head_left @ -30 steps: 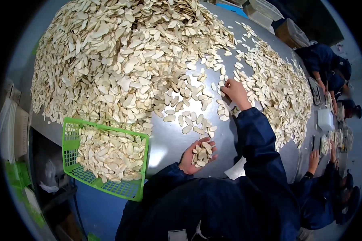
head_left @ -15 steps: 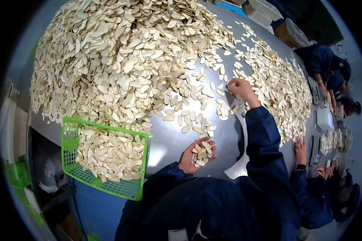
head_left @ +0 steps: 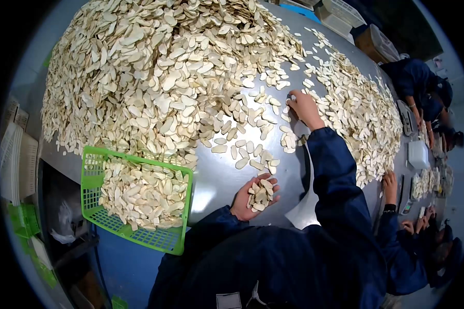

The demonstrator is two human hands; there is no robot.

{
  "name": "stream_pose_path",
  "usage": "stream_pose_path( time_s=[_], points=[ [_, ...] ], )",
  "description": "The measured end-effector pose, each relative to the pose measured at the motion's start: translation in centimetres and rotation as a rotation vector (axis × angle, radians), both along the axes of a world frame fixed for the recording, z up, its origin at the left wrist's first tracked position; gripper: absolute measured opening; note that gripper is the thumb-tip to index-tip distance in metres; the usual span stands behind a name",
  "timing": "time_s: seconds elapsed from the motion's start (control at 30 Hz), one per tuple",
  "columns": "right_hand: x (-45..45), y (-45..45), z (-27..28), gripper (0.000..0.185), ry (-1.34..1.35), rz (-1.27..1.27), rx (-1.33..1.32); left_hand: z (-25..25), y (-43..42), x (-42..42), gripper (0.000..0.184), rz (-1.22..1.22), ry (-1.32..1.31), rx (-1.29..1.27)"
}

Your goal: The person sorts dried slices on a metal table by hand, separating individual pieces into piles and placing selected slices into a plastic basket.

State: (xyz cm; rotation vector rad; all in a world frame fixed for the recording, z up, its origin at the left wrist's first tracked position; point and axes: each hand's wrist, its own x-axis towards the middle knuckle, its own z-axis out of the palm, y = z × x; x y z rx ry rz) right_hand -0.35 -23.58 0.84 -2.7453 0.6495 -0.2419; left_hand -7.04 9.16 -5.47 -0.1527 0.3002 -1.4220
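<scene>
Palm up near the table's front edge, my left hand (head_left: 246, 200) cups a small heap of pale dried slices (head_left: 260, 195). My right hand (head_left: 305, 109) is over the metal table, its thumb and fingers pinched together beside a few loose slices; what lies between the fingertips is too small to make out. A huge pile of slices (head_left: 134, 77) covers the left and back of the table. The green basket (head_left: 189, 206), partly filled with slices, stands left of my left hand.
A second spread of slices (head_left: 366, 123) lies right of my right arm. Co-workers in dark clothing are along the right side, one hand (head_left: 390, 186) at that spread's edge. A scale (head_left: 406, 117), a white box (head_left: 418, 154) and stacked trays (head_left: 23, 165) are in view.
My right hand moved right, then back up and left among the loose slices. My left hand kept its heap. A co-worker's hand shifted to the right spread's near edge.
</scene>
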Motion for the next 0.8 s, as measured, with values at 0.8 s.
stream_pose_path(
  time_s=[0.8],
  points=[
    [3.8, 3.5, -0.1, 0.031, -0.134, 0.003, 0.284, -0.2, 0.0, 0.0, 0.04, 0.0, -0.026, 0.006]
  ],
)
